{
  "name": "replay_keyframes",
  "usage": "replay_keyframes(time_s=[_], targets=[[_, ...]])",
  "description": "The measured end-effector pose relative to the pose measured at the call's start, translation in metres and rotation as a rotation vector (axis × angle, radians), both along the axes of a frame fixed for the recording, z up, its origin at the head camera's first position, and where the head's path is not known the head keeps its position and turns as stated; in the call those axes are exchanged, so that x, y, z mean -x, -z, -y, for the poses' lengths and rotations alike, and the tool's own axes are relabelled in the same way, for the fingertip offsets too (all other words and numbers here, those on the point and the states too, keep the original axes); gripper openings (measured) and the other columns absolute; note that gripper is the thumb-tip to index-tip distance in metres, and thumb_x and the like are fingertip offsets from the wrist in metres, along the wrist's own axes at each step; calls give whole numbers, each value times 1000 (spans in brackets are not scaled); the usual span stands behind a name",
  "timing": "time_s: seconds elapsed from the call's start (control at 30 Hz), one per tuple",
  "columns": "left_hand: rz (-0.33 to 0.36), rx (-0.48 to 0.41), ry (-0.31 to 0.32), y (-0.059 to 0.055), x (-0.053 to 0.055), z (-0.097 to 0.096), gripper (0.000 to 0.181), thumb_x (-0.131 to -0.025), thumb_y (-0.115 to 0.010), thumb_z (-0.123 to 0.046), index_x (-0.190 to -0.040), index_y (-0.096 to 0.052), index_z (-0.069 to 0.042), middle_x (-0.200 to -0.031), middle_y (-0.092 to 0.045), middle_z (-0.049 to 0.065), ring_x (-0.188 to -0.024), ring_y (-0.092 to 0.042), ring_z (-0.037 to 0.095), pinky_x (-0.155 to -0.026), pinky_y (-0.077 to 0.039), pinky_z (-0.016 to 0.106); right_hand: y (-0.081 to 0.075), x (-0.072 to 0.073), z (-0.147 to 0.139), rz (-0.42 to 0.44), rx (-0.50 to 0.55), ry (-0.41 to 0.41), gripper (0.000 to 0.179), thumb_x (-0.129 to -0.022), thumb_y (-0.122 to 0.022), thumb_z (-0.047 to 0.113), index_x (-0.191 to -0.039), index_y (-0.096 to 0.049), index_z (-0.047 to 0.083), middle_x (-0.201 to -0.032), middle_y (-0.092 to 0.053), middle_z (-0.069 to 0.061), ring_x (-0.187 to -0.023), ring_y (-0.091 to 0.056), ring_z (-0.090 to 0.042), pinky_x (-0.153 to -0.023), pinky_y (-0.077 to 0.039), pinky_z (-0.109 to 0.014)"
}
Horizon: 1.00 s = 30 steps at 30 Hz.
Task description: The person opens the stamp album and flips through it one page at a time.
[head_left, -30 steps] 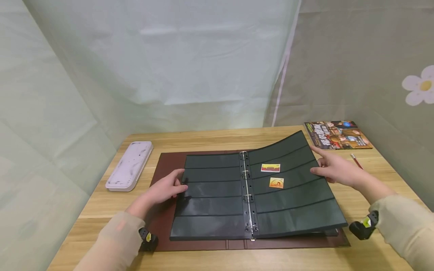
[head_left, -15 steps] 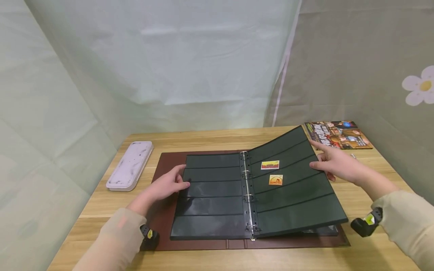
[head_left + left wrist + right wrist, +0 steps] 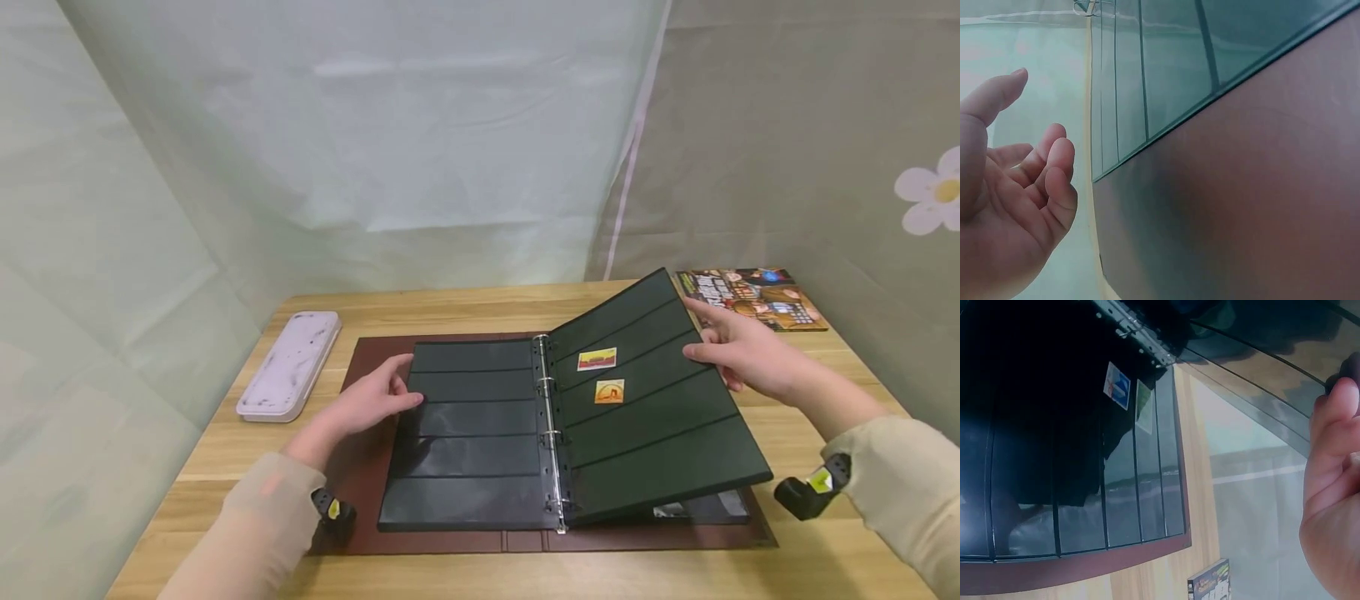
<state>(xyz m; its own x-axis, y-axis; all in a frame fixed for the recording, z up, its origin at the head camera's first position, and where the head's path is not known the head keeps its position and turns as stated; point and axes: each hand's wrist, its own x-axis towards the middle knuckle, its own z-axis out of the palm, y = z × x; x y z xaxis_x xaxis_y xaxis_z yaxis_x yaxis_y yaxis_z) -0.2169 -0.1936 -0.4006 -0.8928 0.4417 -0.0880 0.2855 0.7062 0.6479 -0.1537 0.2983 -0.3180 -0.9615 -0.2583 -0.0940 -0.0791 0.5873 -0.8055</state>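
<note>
A ring-bound stamp album lies spread in its dark red cover [image 3: 517, 542], its black pocket pages joined along metal rings [image 3: 550, 437]. My right hand [image 3: 750, 354] pinches the outer edge of the right page [image 3: 660, 417], which slants up off the pages below. On that page sit a red-and-yellow stamp [image 3: 597, 358] and an orange stamp [image 3: 609, 391]. Beneath it, the right wrist view shows a blue stamp [image 3: 1117, 385] and a green stamp [image 3: 1144, 406]. My left hand [image 3: 371, 400], fingers loosely bent, is at the outer edge of the left page [image 3: 472, 421].
A pale pencil case [image 3: 288, 365] lies left of the album on the wooden table [image 3: 480, 304]. At the back right is a comic-style book [image 3: 757, 300], partly behind my right hand. Curtains close off the back and sides.
My right hand has lifted the right page higher, and more of the page beneath shows at the lower right. My left hand has shifted slightly up and right along the left page's edge.
</note>
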Motion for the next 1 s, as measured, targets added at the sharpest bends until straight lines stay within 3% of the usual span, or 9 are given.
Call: replay_keyframes(time_s=[0.27, 0.43, 0.77, 1.0], targets=[[14, 8, 4, -7, 3, -5, 76, -88, -65, -32, -146, -25, -4, -90, -55, 4, -72, -53, 17, -67, -43, 33, -10, 4, 4, -9, -58, -2, 79, -93, -59, 25, -152, -8, 12, -69, -50, -6, -41, -45, -19, -50, -46, -35], [2, -1, 16, -18, 6, -7, 78, -88, -65, -35, -146, -24, -3, -92, -55, 5, -75, -52, 17, -68, -42, 33, -21, 5, 11, -25, -112, -12, 79, -93, -59, 26, -152, -9, 12, -72, -50, -9, -43, -47, -21, -52, -46, -35], [1, -13, 37, -40, 12, -15, 78, -89, -63, -37, -148, -23, -6, -94, -55, 5, -80, -53, 18, -72, -43, 35, -32, 7, 21, 4, -82, -19, 81, -93, -60, 28, -152, -7, 15, -80, -54, -13, -44, -47, -20, -51, -47, -36], [39, -48, 60, -52, 16, -22, 78, -91, -61, -36, -150, -17, -9, -95, -56, 7, -80, -54, 19, -72, -44, 35, -41, 10, 31, -16, -73, -52, 78, -94, -58, 28, -152, -8, 14, -75, -53, -13, -43, -49, -23, -51, -47, -36]])
